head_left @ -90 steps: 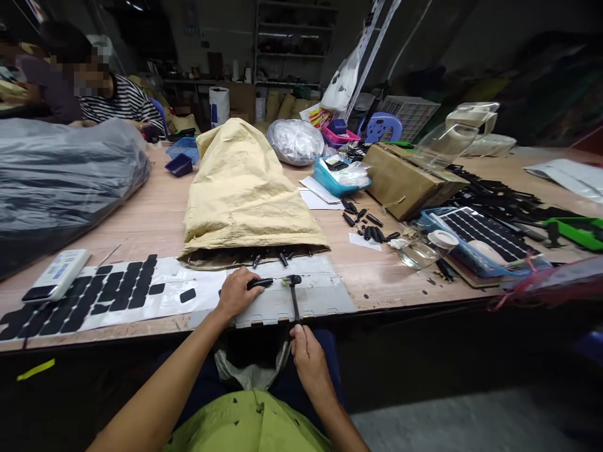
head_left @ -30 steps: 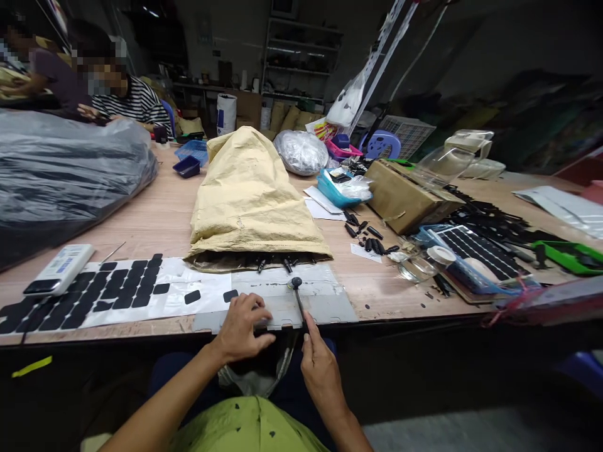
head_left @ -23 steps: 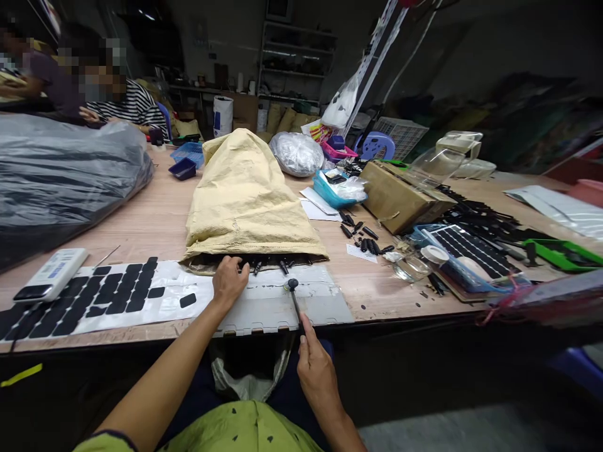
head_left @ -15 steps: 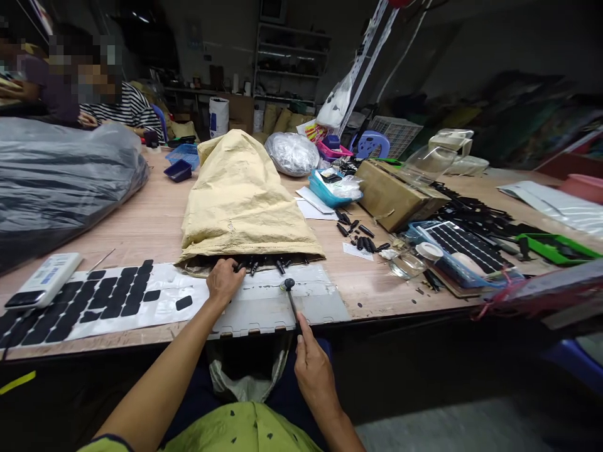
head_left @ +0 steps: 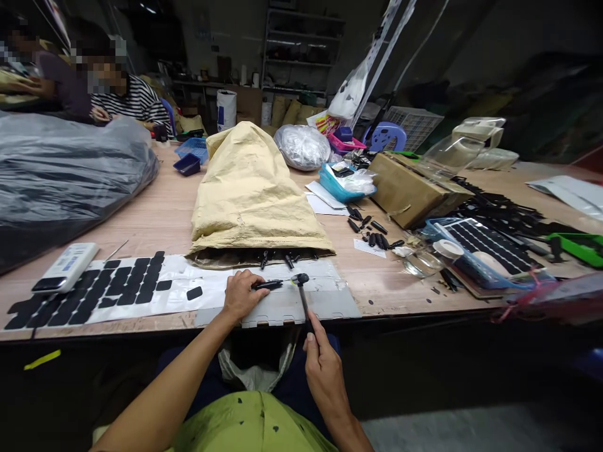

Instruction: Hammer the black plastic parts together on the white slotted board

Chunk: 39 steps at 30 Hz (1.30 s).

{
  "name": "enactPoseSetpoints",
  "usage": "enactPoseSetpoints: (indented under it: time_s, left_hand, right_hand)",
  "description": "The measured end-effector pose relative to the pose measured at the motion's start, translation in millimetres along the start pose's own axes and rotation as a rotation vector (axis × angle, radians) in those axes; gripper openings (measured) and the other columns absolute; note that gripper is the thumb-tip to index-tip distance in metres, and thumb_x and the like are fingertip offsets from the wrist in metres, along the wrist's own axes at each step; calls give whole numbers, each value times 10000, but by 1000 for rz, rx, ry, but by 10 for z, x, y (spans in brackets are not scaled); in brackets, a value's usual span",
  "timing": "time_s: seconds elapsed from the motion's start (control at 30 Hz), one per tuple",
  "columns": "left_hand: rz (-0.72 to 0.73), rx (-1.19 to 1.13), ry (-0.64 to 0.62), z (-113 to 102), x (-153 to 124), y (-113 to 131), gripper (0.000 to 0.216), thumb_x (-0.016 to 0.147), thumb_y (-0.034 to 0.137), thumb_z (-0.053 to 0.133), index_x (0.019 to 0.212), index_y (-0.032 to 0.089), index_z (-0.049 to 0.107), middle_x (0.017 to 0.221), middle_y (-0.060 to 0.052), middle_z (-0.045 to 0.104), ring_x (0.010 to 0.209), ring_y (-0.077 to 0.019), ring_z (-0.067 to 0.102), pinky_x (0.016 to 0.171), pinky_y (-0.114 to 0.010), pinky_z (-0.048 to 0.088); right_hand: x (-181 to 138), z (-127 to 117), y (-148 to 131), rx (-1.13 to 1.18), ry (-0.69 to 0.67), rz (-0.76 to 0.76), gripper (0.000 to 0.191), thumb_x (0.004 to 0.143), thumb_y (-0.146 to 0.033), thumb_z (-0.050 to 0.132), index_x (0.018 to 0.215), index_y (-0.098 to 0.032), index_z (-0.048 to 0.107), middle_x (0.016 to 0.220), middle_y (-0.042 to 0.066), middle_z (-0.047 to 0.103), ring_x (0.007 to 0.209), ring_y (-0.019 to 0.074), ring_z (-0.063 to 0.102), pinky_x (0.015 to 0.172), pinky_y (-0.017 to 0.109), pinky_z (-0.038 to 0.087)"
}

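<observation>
Left hand [head_left: 242,294] pinches a black piece [head_left: 269,285] — right hand [head_left: 325,364] grips a hammer [head_left: 304,302], its head near the piece.

A big grey bag [head_left: 75,179] lies on the left of the bench [head_left: 164,204]; a dark blue tub [head_left: 187,165] sits by a blue basket [head_left: 194,149]; a brown box [head_left: 409,191] is on the right, a purple chair [head_left: 388,129] behind

A workshop, a hammer [head_left: 303,296] at the front edge of a wood-grain bench [head_left: 162,216], black parts [head_left: 511,210] heaped toward its right edge, co-workers [head_left: 140,100] beyond its far left corner, metal shelving [head_left: 304,62] and sacks [head_left: 292,113] past its far edge.
</observation>
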<state>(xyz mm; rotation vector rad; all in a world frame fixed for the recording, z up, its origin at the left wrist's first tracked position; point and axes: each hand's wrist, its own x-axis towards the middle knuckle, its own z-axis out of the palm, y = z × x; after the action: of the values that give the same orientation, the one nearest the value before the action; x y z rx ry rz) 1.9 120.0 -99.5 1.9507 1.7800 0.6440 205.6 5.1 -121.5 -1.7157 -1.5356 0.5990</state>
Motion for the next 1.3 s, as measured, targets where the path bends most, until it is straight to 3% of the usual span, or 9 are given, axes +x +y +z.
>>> enactPoseSetpoints:
  time_s: [0.23, 0.5, 1.1, 1.3]
  left_hand:
    - [-5, -22, -1, -22, -20, 7, 163, 795, 341, 718, 937, 266, 744, 861, -5, 654, 924, -203, 548, 840, -354, 344]
    - [26, -25, 1, 22, -28, -42, 200, 822, 370, 694, 994, 284, 747, 909, -8, 654, 959, -205, 535, 850, -365, 337]
    - [29, -16, -38, 2, -31, -41, 206, 823, 311, 674, 1016, 314, 746, 908, -9, 649, 948, -211, 522, 854, -384, 335]
    - [29, -23, -13, 15, -34, -41, 200, 827, 332, 668, 1007, 290, 743, 909, -15, 654, 964, -218, 530, 853, -379, 341]
  right_hand:
    - [-22, 8, -146, 9, -89, -106, 486, 961, -341, 381, 1407, -210, 523, 1169, 80, 707, 959, 176, 691, 828, 267, 569]
    - [-69, 61, -75, -24, -76, -176, 483, 974, -284, 370, 1444, -227, 468, 1377, 66, 585, 1225, 181, 587, 1002, 305, 509]
    - [-59, 139, -122, -32, -183, -187, 462, 984, -292, 362, 1425, -252, 492, 1340, 56, 615, 1228, 171, 586, 1021, 292, 493]
    - [-36, 25, -26, -17, -71, -111, 482, 970, -335, 381, 1419, -208, 501, 1362, 79, 596, 1219, 189, 590, 994, 310, 508]
